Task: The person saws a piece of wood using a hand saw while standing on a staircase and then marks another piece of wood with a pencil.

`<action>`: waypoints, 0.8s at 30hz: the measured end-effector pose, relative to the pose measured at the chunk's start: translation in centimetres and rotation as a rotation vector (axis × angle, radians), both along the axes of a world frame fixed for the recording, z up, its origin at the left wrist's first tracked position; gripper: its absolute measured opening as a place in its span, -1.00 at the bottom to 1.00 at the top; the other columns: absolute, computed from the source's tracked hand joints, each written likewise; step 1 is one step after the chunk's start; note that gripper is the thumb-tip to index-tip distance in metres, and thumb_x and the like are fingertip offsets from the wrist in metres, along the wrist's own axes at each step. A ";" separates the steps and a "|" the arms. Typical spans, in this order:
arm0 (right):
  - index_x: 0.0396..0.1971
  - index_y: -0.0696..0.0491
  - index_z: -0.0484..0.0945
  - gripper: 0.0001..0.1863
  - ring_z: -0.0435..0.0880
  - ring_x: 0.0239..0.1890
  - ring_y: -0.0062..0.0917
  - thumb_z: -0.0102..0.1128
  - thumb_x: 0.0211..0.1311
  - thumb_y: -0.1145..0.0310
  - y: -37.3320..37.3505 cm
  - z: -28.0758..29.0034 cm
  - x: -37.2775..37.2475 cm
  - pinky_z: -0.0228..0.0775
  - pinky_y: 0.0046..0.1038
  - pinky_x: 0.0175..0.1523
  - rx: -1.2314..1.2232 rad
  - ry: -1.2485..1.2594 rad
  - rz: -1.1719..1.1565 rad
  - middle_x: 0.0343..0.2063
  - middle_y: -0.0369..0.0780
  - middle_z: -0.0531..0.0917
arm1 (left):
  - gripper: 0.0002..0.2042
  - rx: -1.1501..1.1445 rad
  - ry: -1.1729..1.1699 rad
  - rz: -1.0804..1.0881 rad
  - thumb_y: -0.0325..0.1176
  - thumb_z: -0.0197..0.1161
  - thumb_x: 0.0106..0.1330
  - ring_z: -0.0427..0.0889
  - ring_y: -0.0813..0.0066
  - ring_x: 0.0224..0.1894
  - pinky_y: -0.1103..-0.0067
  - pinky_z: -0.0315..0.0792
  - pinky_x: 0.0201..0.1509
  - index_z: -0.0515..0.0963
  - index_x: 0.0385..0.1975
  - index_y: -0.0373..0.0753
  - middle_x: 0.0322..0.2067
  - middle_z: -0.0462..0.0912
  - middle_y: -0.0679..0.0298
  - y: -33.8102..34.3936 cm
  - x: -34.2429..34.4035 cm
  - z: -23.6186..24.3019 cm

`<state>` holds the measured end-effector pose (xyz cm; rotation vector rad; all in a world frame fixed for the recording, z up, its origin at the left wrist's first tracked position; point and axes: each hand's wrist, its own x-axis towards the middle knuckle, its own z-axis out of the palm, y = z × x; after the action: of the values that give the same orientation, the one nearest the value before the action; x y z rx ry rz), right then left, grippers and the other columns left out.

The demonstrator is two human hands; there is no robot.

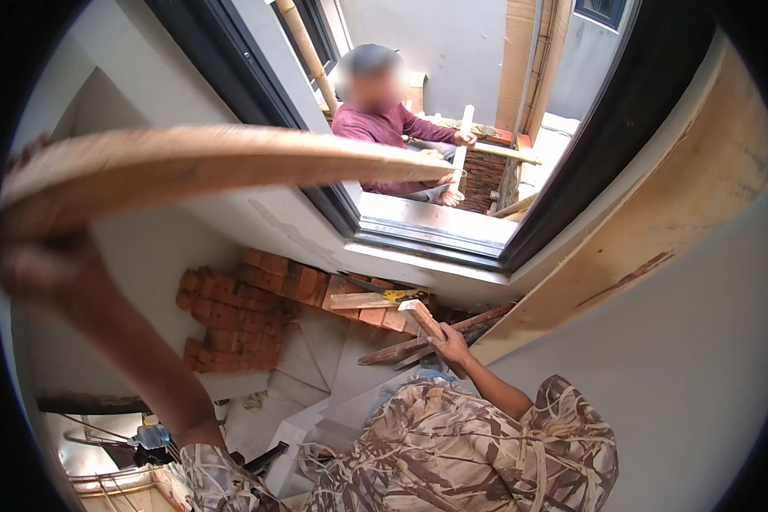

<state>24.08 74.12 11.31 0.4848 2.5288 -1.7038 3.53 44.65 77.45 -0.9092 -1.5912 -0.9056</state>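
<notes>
My left hand (47,269), smeared by motion at the far left, is closed around one end of a long wooden plank (230,158). The plank reaches rightward across the window opening, its far end overlapping the co-worker in view. Lower down, my right hand (450,344) grips a shorter wooden batten (420,317), its cut end pointing up and left. Just past that end, a handsaw with a yellow handle (398,295) lies on a loose wood offcut (363,300) atop the bricks. Several rough wooden poles (392,352) lie beside my right hand.
Stacked red bricks (239,316) stand below the dark-framed window (435,241). Outside it, a co-worker (384,128) in a maroon top holds a light wooden strip (462,158) with both hands. A large plywood sheet (640,213) leans along the right wall. A blue-capped bottle (151,436) sits lower left.
</notes>
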 end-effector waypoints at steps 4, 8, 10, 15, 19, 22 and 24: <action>-0.05 0.07 0.48 -0.50 0.65 -0.14 -0.03 0.36 0.19 0.04 1.3 -0.1 -0.1 0.47 -0.19 -0.05 0.015 -0.002 0.048 -0.24 0.03 0.63 | -0.29 -0.077 -0.211 -0.535 0.24 0.09 0.37 0.38 0.03 0.35 0.09 0.33 0.39 0.31 0.31 -0.21 0.27 0.39 -0.07 6.0 -8.2 -4.5; -0.03 0.07 0.49 -0.50 0.65 -0.17 -0.03 0.35 0.19 0.05 0.5 2.3 -2.0 0.47 -0.20 -0.07 0.007 0.002 0.040 -0.26 0.05 0.65 | -0.38 0.210 -0.721 -0.449 -0.07 0.26 0.37 0.48 0.21 0.24 0.25 0.37 0.33 0.29 0.31 -0.31 0.21 0.43 0.01 12.3 -6.1 -7.9; -0.03 0.08 0.48 -0.50 0.64 -0.18 -0.02 0.35 0.18 0.05 0.3 2.7 -3.4 0.47 -0.19 -0.07 0.006 0.016 0.040 -0.26 0.05 0.64 | -0.39 0.155 -0.859 -0.418 -0.23 0.33 0.32 0.53 0.31 0.17 0.36 0.42 0.28 0.29 0.31 -0.31 0.14 0.49 0.06 12.8 -4.7 -13.9; -0.06 0.07 0.47 -0.52 0.61 -0.05 0.08 0.27 0.24 0.01 -1.3 7.3 -9.2 0.44 -0.07 0.00 0.102 0.026 0.199 -0.14 0.08 0.65 | -0.59 0.415 -1.266 -0.074 -0.42 0.24 0.40 0.61 0.53 -0.13 0.63 0.54 -0.16 0.36 0.21 -0.32 -0.06 0.58 0.20 6.9 2.4 -46.2; -0.04 0.03 0.50 -0.52 0.64 -0.07 -0.01 0.29 0.24 -0.03 -4.4 10.8 -13.1 0.45 -0.12 -0.01 0.148 0.014 0.289 -0.16 0.02 0.66 | -0.01 0.437 -1.999 0.000 -0.12 0.59 0.09 0.48 0.18 0.19 0.36 0.46 0.21 0.06 0.39 -0.39 0.21 0.37 -0.15 6.9 16.8 -59.2; 0.05 0.02 0.50 -0.41 0.65 -0.05 -0.02 0.17 0.28 -0.17 -7.5 9.9 -14.3 0.47 -0.10 0.07 0.236 0.136 0.321 -0.09 0.02 0.67 | 0.03 0.454 -1.869 -0.100 -0.13 0.57 0.12 0.41 0.15 0.25 0.35 0.43 0.24 -0.03 0.41 -0.39 0.24 0.31 -0.13 10.0 20.8 -62.8; 0.09 0.06 0.48 -0.33 0.65 -0.04 0.01 0.09 0.30 -0.24 -12.6 9.6 -15.2 0.47 -0.08 0.09 0.214 0.160 0.395 -0.07 0.08 0.66 | -0.03 0.488 -1.898 0.004 -0.22 0.53 0.15 0.40 0.16 0.25 0.37 0.40 0.27 -0.03 0.42 -0.38 0.24 0.31 -0.09 9.3 21.1 -64.1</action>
<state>8.85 61.49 20.95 -0.1475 2.6958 -1.3880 24.65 53.94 13.36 0.7097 -2.5059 -2.2955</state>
